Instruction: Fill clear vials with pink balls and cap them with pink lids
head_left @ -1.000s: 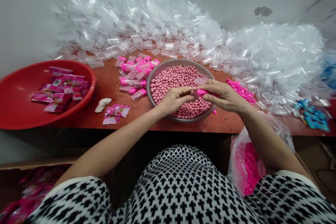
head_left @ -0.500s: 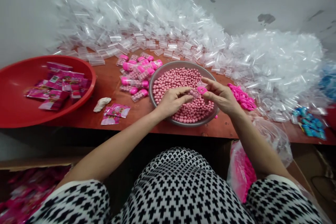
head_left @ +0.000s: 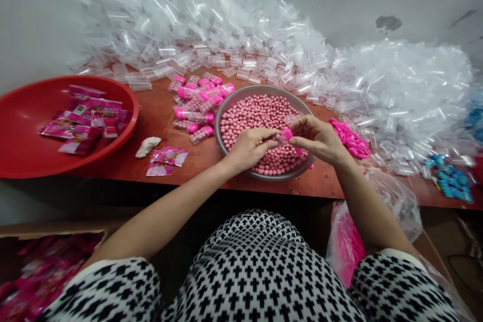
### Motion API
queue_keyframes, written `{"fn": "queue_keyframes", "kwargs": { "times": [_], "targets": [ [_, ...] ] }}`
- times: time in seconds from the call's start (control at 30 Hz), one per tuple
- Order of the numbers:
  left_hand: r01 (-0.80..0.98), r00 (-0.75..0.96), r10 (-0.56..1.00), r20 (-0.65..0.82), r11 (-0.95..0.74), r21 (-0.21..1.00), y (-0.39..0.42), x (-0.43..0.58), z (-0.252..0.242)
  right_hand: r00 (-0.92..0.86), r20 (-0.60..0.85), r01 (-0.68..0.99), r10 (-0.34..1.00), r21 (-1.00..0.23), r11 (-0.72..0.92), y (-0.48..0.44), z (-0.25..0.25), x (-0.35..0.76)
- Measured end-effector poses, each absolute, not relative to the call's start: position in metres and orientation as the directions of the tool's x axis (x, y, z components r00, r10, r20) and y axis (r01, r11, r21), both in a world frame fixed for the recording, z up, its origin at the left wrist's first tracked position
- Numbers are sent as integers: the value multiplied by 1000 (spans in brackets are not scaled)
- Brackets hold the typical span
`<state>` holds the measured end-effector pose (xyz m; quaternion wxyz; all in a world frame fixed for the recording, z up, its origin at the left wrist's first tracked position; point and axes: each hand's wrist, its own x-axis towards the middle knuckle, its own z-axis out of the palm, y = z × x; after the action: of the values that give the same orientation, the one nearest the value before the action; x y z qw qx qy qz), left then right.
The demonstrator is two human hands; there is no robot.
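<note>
Over the grey bowl (head_left: 277,178) of pink balls (head_left: 252,114), my left hand (head_left: 251,148) pinches a small clear tube (head_left: 279,138) with pink balls inside. My right hand (head_left: 320,140) grips a bright pink cap (head_left: 287,134) at the tube's right end. Another pink piece (head_left: 298,151) shows below the right fingers. Clear plastic (head_left: 290,118) sticks out by the right fingertips; whether the hand holds it I cannot tell. Left of the bowl lies a heap of filled tubes with pink caps (head_left: 204,103). Loose pink caps (head_left: 350,138) lie right of the bowl.
Clear tubes (head_left: 234,35) are heaped along the wall. A red basin (head_left: 22,163) holds pink packets (head_left: 90,115). Two packets (head_left: 169,156) and a whitish lump (head_left: 147,147) lie near the table edge. Blue pieces (head_left: 451,178) are far right; a plastic bag (head_left: 396,201) hangs below.
My hands have come together: the right hand has brought the pink cap leftward and down onto the end of the tube in my left hand.
</note>
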<state>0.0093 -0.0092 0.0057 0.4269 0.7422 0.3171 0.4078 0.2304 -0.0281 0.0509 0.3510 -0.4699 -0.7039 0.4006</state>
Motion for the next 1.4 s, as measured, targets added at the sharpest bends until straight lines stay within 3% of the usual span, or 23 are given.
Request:
{"fn": "queue_keyframes", "kwargs": {
  "times": [0.2, 0.37, 0.57, 0.63, 0.73, 0.83, 0.9, 0.97, 1.07, 1.2, 1.4],
  "targets": [
    [129, 468, 812, 349, -453, 882, -12, 7, 5, -358, 357, 504, 863, -704, 501, -33, 49, 219],
    [58, 411, 817, 404, -466, 883, -16, 4, 3, -449, 390, 523, 804, -614, 591, -35, 50, 221],
    [77, 448, 770, 454, -539, 839, -21, 3, 0, -609, 410, 612, 679, -303, 731, -48, 45, 223],
    [85, 457, 759, 465, -557, 826, -22, 3, 0, -631, 395, 619, 668, -263, 740, -47, 42, 221],
    [83, 432, 798, 421, -500, 862, -20, 4, 0, -568, 430, 583, 702, -391, 712, -42, 37, 219],
    [-44, 395, 876, 276, -282, 958, -16, 5, 1, -380, 429, 460, 819, -681, 570, -40, 35, 219],
    [-184, 376, 914, 153, -88, 979, -13, 6, 0, -260, 320, 275, 911, -880, 387, -44, 35, 221],
    [-292, 359, 932, 56, 55, 955, -11, 8, -1, -209, 173, 48, 962, -981, 187, -50, 32, 225],
    [-313, 347, 937, 35, 80, 946, -11, 8, -2, -168, 55, -152, 984, -988, 29, -54, 26, 228],
    [-173, 373, 902, 216, -161, 972, -12, 8, -3, -136, 17, -227, 991, -974, -14, -46, 25, 225],
    [-46, 366, 833, 416, -430, 902, -10, 9, -11, -470, -279, -175, 837, -901, -398, -37, 35, 211]
  ]
}}
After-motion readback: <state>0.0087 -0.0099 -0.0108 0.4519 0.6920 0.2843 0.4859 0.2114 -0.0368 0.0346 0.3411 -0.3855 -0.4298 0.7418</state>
